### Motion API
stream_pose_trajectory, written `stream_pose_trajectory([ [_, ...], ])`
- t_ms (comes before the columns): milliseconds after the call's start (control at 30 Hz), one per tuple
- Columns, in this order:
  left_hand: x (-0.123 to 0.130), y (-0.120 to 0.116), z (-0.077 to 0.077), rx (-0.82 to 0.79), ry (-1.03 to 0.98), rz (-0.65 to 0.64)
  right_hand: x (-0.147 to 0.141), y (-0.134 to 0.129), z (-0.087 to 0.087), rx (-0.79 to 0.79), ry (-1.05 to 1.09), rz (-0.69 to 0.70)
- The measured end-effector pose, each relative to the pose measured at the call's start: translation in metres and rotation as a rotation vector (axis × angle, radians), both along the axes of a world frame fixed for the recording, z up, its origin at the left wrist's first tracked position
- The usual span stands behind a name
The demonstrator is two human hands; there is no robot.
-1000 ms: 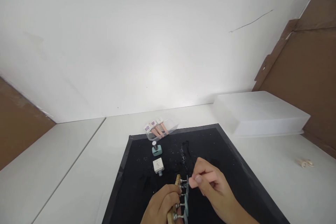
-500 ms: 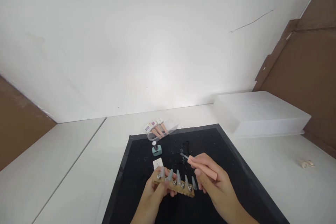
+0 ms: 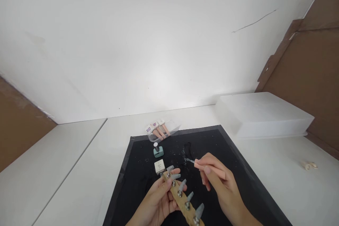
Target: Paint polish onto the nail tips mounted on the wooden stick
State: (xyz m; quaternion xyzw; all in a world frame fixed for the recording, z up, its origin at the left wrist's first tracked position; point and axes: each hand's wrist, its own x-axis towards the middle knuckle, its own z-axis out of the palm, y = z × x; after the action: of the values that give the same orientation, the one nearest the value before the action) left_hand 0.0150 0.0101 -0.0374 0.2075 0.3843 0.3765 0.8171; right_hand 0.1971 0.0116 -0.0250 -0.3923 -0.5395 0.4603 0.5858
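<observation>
My left hand (image 3: pixel 159 199) is closed on a wooden nail-tip stand (image 3: pixel 182 201), thumb on top and fingers beneath. Several grey-blue false nails (image 3: pixel 182 185) stick up from the metal mounts along it. Between the thumb and fingers of my right hand (image 3: pixel 219 183) is a nail polish brush (image 3: pixel 210 169) with a peach handle; its bristle tip points left, apart from the nails. Just beyond the stand lies a white-labelled bottle (image 3: pixel 159 166), partly hidden. Farther back a teal polish bottle (image 3: pixel 158 152) stands with its cap on.
A clear tray (image 3: pixel 173 127) with several peach-handled bottles (image 3: pixel 158 132) sits behind the black mat (image 3: pixel 143 180). A translucent white plastic box (image 3: pixel 267 116) stands at the back right. Small cream-coloured pieces (image 3: pixel 308 165) lie on the white table at right.
The stand has turned, its near end swinging toward me and downward. My right hand with the brush has shifted slightly right and away from the nails. More of the white-labelled bottle shows.
</observation>
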Motion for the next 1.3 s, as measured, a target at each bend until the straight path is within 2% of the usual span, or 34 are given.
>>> stream_pose_trajectory([
  [200, 0.002, -0.001, 0.008, -0.031, -0.004, -0.026, -0.002, 0.003, -0.005, -0.145, 0.094, 0.178],
  [333, 0.004, -0.002, 0.010, -0.049, -0.001, -0.022, -0.002, 0.003, -0.004, -0.200, 0.117, 0.234],
  [800, 0.001, -0.003, 0.012, -0.086, 0.004, -0.037, -0.005, 0.003, 0.000, -0.285, 0.091, 0.154],
  [1133, 0.002, -0.004, 0.016, -0.036, -0.014, -0.073, -0.005, 0.004, -0.003, -0.313, 0.056, 0.227],
  [1300, 0.005, -0.007, 0.012, -0.025, 0.002, -0.046, -0.005, 0.003, -0.003, -0.336, 0.032, 0.240],
])
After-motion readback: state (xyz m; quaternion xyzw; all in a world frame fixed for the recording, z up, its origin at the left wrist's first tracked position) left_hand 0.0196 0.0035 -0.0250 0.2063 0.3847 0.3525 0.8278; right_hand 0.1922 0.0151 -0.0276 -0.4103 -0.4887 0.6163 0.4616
